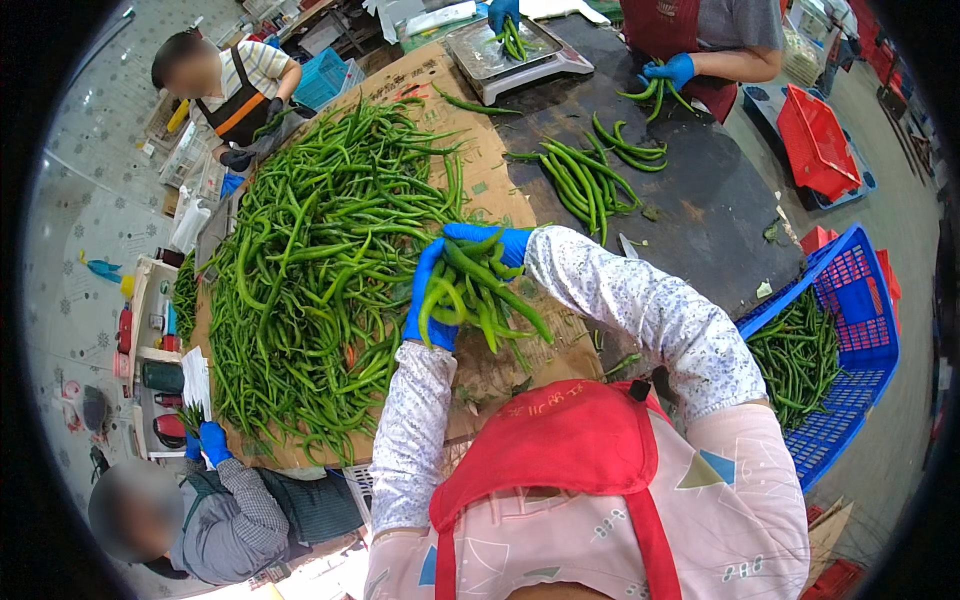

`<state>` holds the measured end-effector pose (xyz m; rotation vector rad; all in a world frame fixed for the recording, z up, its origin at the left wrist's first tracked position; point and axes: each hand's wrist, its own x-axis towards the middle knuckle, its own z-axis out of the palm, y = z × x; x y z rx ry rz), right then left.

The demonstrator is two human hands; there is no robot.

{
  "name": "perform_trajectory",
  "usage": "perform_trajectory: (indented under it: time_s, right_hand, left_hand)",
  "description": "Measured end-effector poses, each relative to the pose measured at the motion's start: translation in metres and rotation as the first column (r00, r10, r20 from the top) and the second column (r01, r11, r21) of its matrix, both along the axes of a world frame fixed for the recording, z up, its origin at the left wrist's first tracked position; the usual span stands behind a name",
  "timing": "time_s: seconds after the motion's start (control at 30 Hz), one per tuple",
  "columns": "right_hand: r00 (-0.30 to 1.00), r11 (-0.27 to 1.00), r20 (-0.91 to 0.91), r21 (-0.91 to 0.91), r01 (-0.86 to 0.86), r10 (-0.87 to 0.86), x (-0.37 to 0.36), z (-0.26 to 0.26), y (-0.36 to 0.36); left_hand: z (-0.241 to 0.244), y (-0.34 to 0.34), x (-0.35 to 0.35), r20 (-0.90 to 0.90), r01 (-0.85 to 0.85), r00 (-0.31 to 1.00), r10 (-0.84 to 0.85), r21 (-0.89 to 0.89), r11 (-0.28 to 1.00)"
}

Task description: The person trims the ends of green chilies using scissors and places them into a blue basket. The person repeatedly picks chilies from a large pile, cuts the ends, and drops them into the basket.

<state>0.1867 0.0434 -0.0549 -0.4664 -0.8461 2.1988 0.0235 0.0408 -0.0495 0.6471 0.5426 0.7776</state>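
Note:
A loose bunch of long green chili peppers [484, 281] is gathered between my two blue-gloved hands. My left hand [424, 292] cups the bunch from the left side. Across its top end lies my right hand [506, 241], with the fingertips partly hidden behind the peppers. The stalks and tips hang towards me over a flattened cardboard sheet [555, 352]. Just left of my hands spreads a large pile of green chili peppers [315, 277], some curled, with a little red showing among them. A smaller group of peppers [581, 180] lies apart on the dark tabletop [697, 217], beyond my right forearm.
A weighing scale [502, 56] stands at the far edge, with a blue-gloved hand [504, 15] holding peppers over it. Opposite, a person's gloved hand [671, 71] grips more peppers. Two people work along the left. A blue plastic crate [855, 382] of peppers stands by my right elbow.

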Motion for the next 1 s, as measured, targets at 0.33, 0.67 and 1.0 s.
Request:
perform_trajectory:
  time_s: [0.33,0.67,1.0]
  right_hand:
    - [0.985,0.962,-0.15,-0.244,-0.119,0.084,-0.013,-0.026,0.013]
    - [0.966,0.987,-0.253,-0.132,-0.09,0.054,-0.017,-0.051,0.012]
    - [0.11,0.915,0.912,0.402,-0.036,-0.396,-0.006,-0.013,0.011]
  left_hand:
    - [-0.043,0.001,-0.011,-0.071,-0.049,0.995,0.07,0.269,0.962]
    - [-0.091,0.022,-0.02,0.03,-0.033,0.999,0.035,-0.054,0.998]
    - [-0.053,-0.009,-0.007,0.285,-0.026,0.956,0.075,-0.172,0.985]
